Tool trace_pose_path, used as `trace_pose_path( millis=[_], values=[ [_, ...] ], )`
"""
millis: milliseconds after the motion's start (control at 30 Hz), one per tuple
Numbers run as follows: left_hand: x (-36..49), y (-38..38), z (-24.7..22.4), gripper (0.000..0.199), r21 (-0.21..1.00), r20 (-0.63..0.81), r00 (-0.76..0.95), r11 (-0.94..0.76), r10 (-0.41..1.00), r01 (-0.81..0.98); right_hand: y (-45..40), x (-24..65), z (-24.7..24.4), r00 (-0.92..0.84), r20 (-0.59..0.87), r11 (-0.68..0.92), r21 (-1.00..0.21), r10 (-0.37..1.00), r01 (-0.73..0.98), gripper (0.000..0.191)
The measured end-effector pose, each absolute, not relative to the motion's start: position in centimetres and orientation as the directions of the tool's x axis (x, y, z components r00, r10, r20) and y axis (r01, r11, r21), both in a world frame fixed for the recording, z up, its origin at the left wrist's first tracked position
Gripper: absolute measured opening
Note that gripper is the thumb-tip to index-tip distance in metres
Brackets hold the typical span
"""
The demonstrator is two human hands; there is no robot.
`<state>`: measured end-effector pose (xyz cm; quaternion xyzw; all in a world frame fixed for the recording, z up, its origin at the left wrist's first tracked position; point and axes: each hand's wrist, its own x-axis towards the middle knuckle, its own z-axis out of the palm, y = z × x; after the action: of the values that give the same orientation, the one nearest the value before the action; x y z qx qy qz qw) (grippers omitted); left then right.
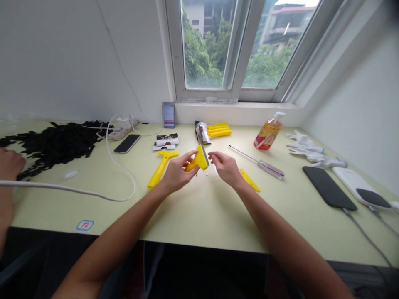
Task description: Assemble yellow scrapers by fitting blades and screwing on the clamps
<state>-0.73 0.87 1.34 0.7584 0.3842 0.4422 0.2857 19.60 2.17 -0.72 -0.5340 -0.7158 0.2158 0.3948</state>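
Note:
My left hand (178, 172) is wrapped round a yellow scraper (199, 159), its wide head tilted up with a grey metal edge along the right side. Just right of that edge is my right hand (225, 167), its thumb and fingertips pressed together; what they hold, if anything, is too small to tell. Small screws (205, 173) lie on the table below the scraper head. Another yellow scraper (160, 169) rests beside my left hand. A loose yellow piece (249, 180) lies by my right wrist, and a screwdriver (270, 169) lies beyond it.
Yellow handles (219, 129) and small boxes (166, 141) lie at the back. A drink bottle (268, 133), white gloves (307, 147) and a black phone (328, 187) are on the right. Left are black strips (59, 145), a white cable (93, 193) and another person's hand (11, 164).

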Motion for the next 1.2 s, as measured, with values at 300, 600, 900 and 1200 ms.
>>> trace_pose_path(
  millis=[300, 600, 900, 1200],
  values=[
    [-1.1, 2.5, 1.6, 0.027, 0.914, 0.229, 0.243, -0.122, 0.943, -0.387, 4.2, 18.8, -3.1, -0.311, 0.277, 0.396, -0.341, 0.909, 0.853, 0.031],
    [-1.2, 3.3, 0.1, 0.029, 0.875, 0.152, 0.347, 0.038, 0.926, -0.483, 4.3, 18.1, -3.7, -0.333, 0.245, 0.379, -0.170, 0.911, 0.910, 0.031],
    [-0.6, 2.8, 0.1, 0.034, 0.891, 0.087, 0.364, 0.091, 0.927, -0.446, 3.6, 17.6, -3.4, -0.281, 0.269, 0.312, -0.081, 0.921, 0.947, 0.023],
    [-0.5, 2.3, 0.7, 0.035, 0.893, 0.054, 0.378, 0.124, 0.924, -0.432, 3.5, 17.9, -3.2, -0.226, 0.256, 0.262, -0.119, 0.940, 0.958, 0.020]
  ],
)
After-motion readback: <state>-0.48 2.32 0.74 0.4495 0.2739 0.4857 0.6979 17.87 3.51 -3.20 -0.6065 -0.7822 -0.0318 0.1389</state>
